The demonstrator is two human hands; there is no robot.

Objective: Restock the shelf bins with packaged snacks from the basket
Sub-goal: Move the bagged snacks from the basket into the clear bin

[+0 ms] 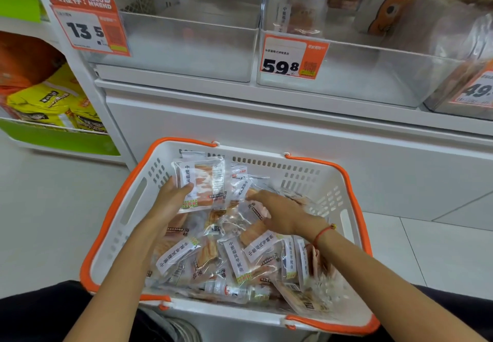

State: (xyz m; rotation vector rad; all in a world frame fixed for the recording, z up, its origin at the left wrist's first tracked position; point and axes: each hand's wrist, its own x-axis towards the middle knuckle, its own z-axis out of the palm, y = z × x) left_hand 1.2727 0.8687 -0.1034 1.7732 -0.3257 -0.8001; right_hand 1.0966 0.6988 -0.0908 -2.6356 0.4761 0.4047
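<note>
Head view: the white basket [125, 208] with orange rim fills the lower middle of the frame, and the packaged snacks [234, 259] lie heaped in it in clear wrappers, overlapping at all angles. The left hand [170, 203], at centre left, holds one held packet [200, 184] raised against the far left part of the heap; the thumb lies curled over the packet's near left corner and the other fingers are hidden behind it, so the grip reads as a pinch. That packet stands nearly upright, its long axis running up the frame toward the shelf. The right hand [280, 213], at centre right, lies palm down on the heap with fingers [253, 195] stretched out and close together, tips pointing to the upper left toward the held packet; whether it has hold of a wrapper I cannot tell.

The move to come turns on height: the shelf bins sit straight above the basket's far edge. The left bin [186, 48], marked by the 13.5 tag [88, 29], looks bare and lies directly above the left hand, so that hand is nearer. The middle bin [373, 75], behind the 59.8 tag [293, 59], holds a few packets at its back. Between basket rim and bin fronts only the white shelf front [266, 133] stands, leaving open room for lifting upward
</note>
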